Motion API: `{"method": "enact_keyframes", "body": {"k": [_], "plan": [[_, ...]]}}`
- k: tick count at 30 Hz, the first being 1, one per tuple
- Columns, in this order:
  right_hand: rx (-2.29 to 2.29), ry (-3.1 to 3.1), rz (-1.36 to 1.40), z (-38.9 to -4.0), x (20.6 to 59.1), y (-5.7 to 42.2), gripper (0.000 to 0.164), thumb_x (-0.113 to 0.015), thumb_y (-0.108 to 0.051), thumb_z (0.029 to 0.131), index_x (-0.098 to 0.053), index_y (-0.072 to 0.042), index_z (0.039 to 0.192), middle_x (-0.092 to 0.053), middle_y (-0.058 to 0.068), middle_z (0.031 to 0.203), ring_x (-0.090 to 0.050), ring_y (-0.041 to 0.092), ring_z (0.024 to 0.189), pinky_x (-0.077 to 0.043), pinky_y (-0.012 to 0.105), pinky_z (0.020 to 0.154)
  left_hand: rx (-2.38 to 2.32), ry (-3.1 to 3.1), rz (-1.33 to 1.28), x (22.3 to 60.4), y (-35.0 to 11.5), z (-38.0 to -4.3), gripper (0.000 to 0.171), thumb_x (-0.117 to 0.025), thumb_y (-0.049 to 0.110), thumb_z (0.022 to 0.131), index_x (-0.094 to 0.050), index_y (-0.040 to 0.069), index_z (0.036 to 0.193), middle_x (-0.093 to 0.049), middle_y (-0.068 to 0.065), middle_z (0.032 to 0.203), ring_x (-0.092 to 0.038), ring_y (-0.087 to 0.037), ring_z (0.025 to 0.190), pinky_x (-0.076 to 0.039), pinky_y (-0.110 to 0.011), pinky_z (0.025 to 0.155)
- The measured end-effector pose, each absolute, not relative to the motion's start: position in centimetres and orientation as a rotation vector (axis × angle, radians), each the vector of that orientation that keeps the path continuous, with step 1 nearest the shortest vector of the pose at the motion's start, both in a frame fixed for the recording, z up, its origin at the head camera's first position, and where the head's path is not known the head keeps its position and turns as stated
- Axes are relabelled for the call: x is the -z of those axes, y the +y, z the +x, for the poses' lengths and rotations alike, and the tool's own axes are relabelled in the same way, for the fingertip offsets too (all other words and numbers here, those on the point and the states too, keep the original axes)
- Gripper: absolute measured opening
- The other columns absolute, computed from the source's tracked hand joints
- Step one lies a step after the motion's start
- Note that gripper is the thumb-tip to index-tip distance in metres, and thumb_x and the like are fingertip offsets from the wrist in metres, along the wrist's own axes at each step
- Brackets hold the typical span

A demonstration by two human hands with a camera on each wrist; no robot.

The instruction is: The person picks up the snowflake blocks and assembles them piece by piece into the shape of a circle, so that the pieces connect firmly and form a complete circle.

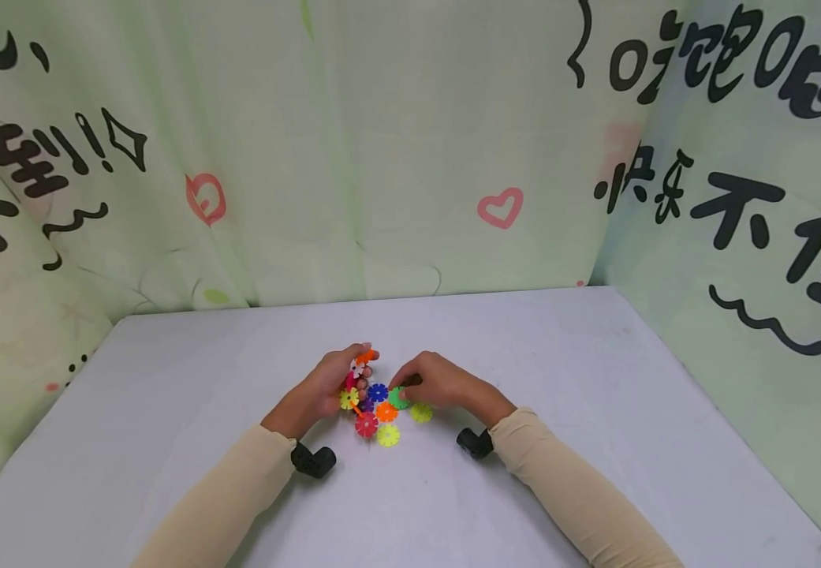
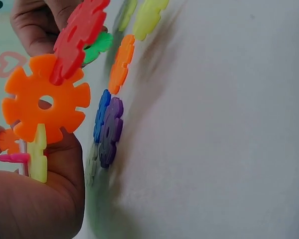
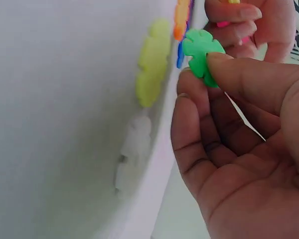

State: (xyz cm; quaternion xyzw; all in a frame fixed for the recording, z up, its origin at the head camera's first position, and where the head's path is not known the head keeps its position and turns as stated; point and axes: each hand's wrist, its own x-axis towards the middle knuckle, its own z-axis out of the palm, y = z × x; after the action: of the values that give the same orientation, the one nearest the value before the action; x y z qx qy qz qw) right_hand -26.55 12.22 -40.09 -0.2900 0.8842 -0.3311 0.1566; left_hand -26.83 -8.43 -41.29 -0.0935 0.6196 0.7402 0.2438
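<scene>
Head view: a small assembly of slotted plastic snowflake discs (image 1: 357,371) sits in the left hand (image 1: 326,389), fingers curled round it, so the build looks started but only partly joined, as I judge it. Right hand (image 1: 433,383) pinches a green plastic notched disc (image 1: 399,397) just beside the loose ones. At least 5 loose discs lie flat on the pale matte counter (image 1: 595,371) btwn the hands: blue (image 1: 378,392), orange (image 1: 386,411), red (image 1: 366,424) and 2 yellow-green (image 1: 388,435); these seem left to add. Beige sleeves, black wrist mounts; printed cloth backdrop behind.

Left wrist view: the assembly shows an orange flat disc w/ centre hole and 8 rounded teeth (image 2: 44,103), a red one (image 2: 79,35) slotted into its edge at an angle, plus yellow and pink pieces lower down, held by the thumb. Plastic looks smooth, slightly glossy, rigid. A purple disc (image 2: 110,130) and a blue one lie touching on the counter.

Right wrist view: thumb and forefinger (image 3: 249,79) clamp the green disc (image 3: 202,52) at its edge, lifted off the counter, close to the other hand. A whitish disc (image 3: 134,149) and a yellow-green one (image 3: 153,62) lie flat, blurred.
</scene>
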Motion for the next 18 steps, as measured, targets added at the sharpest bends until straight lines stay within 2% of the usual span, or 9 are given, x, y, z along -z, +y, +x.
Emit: {"method": "enact_keyframes", "body": {"k": [5,12,18], "plan": [[1.142,2.575,-0.754,-26.7,39.8,12.2,0.016,-0.066,-0.005,0.091,-0.073,-0.006,0.105,-0.068,0.0,0.096,-0.059,0.015,0.082,-0.051,0.028,0.077,-2.062,1.623,-0.197,41.4,-8.5,-26.8,0.048,-0.044,0.038,0.102,-0.049,0.003,0.134,-0.048,-0.001,0.077,-0.041,-0.013,0.06,-0.041,-0.021,0.056],[1.358,2.604,-0.676,-27.1,39.3,11.9,0.019,-0.068,-0.005,0.09,-0.071,-0.002,0.108,-0.067,0.002,0.091,-0.062,0.016,0.078,-0.053,0.027,0.073,-2.048,1.636,-0.221,41.4,-8.5,-26.8,0.042,-0.046,0.038,0.101,-0.051,0.007,0.128,-0.048,-0.001,0.077,-0.041,-0.013,0.06,-0.041,-0.022,0.057],[1.497,2.576,-0.587,-27.5,38.8,11.8,0.017,-0.069,-0.006,0.089,-0.069,-0.002,0.106,-0.067,0.004,0.089,-0.064,0.02,0.079,-0.054,0.034,0.074,-2.032,1.601,-0.198,41.3,-8.3,-26.6,0.042,-0.048,0.037,0.101,-0.042,0.008,0.131,-0.049,-0.001,0.076,-0.042,-0.013,0.06,-0.042,-0.022,0.057]]}}
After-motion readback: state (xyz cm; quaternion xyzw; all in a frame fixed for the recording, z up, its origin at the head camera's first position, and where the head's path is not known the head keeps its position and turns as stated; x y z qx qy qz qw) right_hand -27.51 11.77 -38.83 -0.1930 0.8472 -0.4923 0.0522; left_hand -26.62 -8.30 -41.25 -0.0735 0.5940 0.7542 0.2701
